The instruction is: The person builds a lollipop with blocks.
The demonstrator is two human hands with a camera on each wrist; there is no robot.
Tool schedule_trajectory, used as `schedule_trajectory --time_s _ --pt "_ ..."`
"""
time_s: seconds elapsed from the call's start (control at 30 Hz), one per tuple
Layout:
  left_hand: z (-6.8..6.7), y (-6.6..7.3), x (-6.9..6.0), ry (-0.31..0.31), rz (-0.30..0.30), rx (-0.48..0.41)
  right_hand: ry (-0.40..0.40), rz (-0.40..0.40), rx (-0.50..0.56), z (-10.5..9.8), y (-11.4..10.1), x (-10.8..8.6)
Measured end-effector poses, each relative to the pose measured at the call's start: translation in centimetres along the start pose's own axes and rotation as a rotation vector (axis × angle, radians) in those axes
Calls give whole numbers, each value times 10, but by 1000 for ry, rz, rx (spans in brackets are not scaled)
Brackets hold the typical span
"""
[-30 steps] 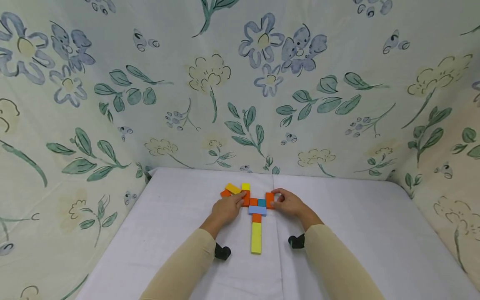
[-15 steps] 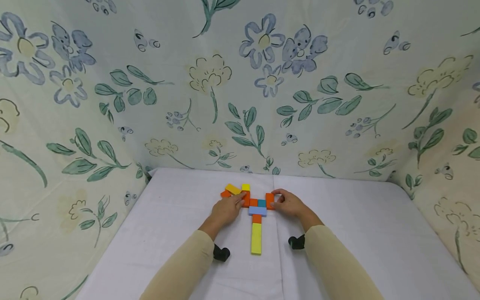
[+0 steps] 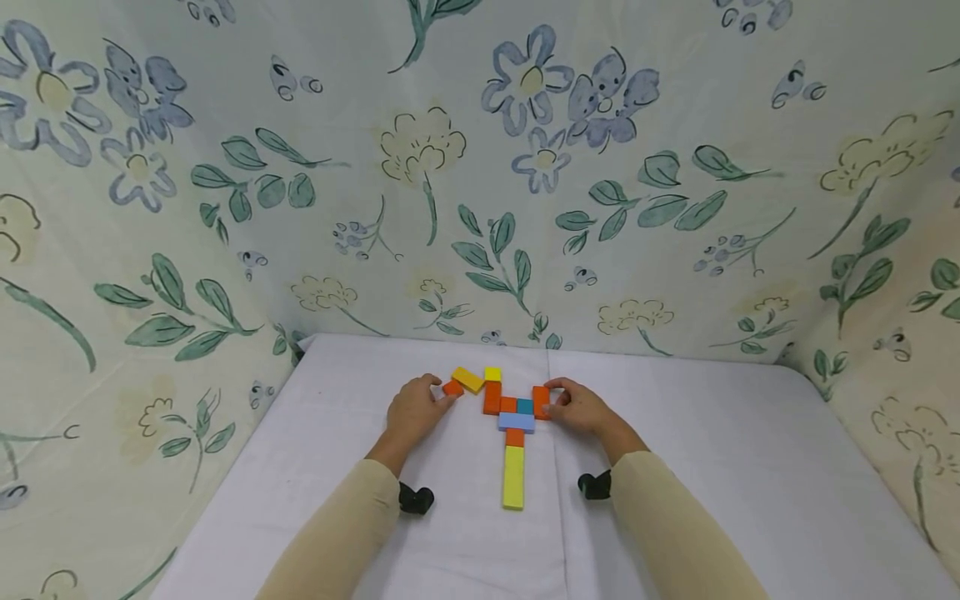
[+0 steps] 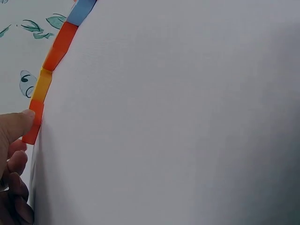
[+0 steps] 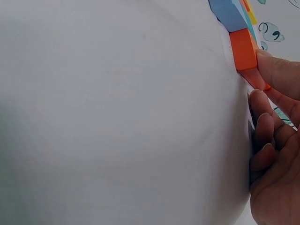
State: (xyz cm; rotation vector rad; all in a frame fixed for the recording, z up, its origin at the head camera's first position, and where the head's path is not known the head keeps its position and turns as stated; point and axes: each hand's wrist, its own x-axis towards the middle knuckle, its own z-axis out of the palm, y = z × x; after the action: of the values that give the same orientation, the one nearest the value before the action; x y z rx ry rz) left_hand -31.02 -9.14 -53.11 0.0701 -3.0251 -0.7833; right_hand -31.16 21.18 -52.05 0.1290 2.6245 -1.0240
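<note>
Flat toy blocks lie joined in a figure on the white cloth: a long yellow block (image 3: 513, 477), a small orange block (image 3: 514, 437), a light-blue block (image 3: 516, 422), a teal block (image 3: 525, 406) and an upright orange block (image 3: 492, 397) topped by a yellow one (image 3: 492, 374). My left hand (image 3: 414, 414) pinches a small orange block (image 3: 452, 388) at the far left; the left wrist view shows the thumb on this block (image 4: 33, 123). At the figure's right side, my right hand (image 3: 583, 411) grips an orange block (image 3: 541, 402) between thumb and index finger.
A yellow-orange block (image 3: 468, 380) lies slanted beside the small orange one. The white-covered table (image 3: 712, 467) meets a floral cloth backdrop (image 3: 480, 200) at its back and sides. A dark device (image 3: 417, 499) shows by the left wrist, another (image 3: 595, 485) by the right.
My left hand has left the upright orange block and moved left to the small orange block. My right hand stays at its orange block.
</note>
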Motion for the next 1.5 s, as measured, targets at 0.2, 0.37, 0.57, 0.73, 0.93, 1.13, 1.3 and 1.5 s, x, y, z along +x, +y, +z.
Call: schedule_trajectory --time_s 0.2,0.37,0.57,0.73,0.93,1.13,1.3,1.5 --pt "-4 0 0 -38 -1 -7 1 -13 0 0 1 -2" --pt "-4 0 2 -68 -4 -9 12 -11 -1 1 1 -1" --pt "-5 -2 2 -93 11 -15 21 0 0 1 0 -2" --pt "-6 -6 1 -90 47 -32 18 -9 -7 2 -1 -1" --pt "-4 -4 0 -92 101 -101 14 -6 -10 1 -1 -1" --pt "0 16 1 -124 153 -126 9 -11 -3 0 -2 -2" --pt "6 34 4 -151 183 -135 10 -8 0 0 -2 -2" --pt "15 54 9 -203 204 -94 0 7 9 -1 -1 -2"
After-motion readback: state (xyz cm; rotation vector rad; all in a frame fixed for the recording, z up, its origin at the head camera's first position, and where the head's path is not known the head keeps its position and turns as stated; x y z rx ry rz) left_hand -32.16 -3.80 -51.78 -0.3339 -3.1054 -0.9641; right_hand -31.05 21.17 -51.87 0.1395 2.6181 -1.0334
